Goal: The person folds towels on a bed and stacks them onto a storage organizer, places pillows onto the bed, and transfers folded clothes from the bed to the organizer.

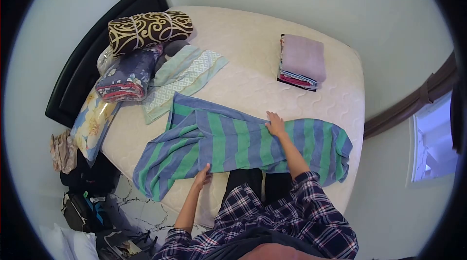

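Observation:
A blue and green striped towel [226, 136] lies crumpled and partly folded across the near side of the bed. My right hand [276, 124] rests flat near its far edge with the fingers spread. Beside the towel's near edge is my left hand [202, 177], thumb apart from the fingers and nothing visible in it. Whether the left fingers touch the cloth, I cannot tell.
The bare mattress [233, 31] has a stack of folded towels [302, 60] at the far right. Toward the headboard [97, 50] lie a rolled brown patterned blanket [151, 28], a bagged floral bedding bundle [130, 75], a pale green towel [182, 82] and a yellow-flowered pillow [92, 119]. Bags [82, 211] crowd the floor.

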Demonstrator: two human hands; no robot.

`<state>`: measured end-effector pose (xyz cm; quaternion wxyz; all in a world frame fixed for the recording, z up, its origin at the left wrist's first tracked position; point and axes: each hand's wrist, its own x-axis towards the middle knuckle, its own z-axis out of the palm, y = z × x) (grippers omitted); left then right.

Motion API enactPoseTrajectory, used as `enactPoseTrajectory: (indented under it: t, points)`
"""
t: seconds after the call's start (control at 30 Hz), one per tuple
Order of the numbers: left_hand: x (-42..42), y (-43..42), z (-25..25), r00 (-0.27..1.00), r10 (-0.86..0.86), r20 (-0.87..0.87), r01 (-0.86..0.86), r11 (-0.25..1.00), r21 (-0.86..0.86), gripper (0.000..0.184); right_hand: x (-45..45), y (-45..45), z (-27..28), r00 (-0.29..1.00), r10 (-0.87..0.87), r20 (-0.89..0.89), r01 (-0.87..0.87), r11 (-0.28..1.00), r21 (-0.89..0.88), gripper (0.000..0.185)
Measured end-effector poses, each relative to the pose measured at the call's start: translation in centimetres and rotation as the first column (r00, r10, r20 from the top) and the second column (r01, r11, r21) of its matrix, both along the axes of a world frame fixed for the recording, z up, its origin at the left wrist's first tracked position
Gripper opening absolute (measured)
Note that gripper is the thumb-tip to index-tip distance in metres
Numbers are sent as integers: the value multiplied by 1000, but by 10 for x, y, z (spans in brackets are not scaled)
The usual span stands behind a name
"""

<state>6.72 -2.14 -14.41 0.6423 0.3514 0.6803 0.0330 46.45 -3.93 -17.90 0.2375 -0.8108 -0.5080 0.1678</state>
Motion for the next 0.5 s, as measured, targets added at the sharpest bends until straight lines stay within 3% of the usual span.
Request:
enactPoseTrajectory:
  t: [0.03, 0.07, 0.1, 0.13, 0.17, 0.23, 0.27, 0.33, 0.4, 0.43, 0.47, 0.5]
  points:
    - [8, -1, -9, 1000, 16, 0, -16, 1000, 7, 86, -4, 9, -14, 1000, 16, 0, -16, 1000, 7, 53]
    - [15, 3, -28, 983, 162, 91, -182, 941, 287, 87, -11, 16, -38, 999, -28, 41, 30, 998, -48, 56]
    - [17, 12, -50, 938, 272, 214, -345, 778, 525, 90, -17, 19, -54, 994, -69, 84, 77, 992, -101, 60]
    - [16, 27, -81, 873, 428, 232, -482, 692, 537, 91, -21, 19, -55, 996, -87, 22, 89, 978, -188, 66]
    - [18, 36, -89, 868, 436, 236, -490, 686, 537, 91, -21, 22, -48, 997, -77, 25, 81, 979, -185, 66]
    - [33, 53, -95, 788, 562, 252, -612, 666, 428, 51, -14, 19, -33, 1000, -7, -24, -5, 877, -480, 56]
    - [43, 60, -82, 788, 559, 256, -612, 671, 418, 51, -2, 16, -31, 1000, -12, -14, 4, 874, -486, 56]
    - [60, 79, -20, 702, 429, 569, -555, 830, 59, 39, 26, 10, -28, 843, 96, -530, -299, 901, -313, 36]
    - [79, 102, 26, 703, 284, 652, -467, 875, 123, 33, 56, 2, 23, 741, -88, -666, -12, 990, -143, 32]
    - [96, 107, 72, 725, 273, 633, -471, 866, 167, 37, 87, 3, 10, 737, 17, -676, 21, 999, 48, 33]
    - [114, 115, 108, 746, 260, 613, -471, 857, 211, 40, 109, -5, 43, 732, -57, -679, 134, 989, 62, 29]
    - [116, 142, 111, 780, 133, 611, -376, 880, 289, 46, 131, -16, 79, 668, 0, -744, 218, 956, 195, 23]
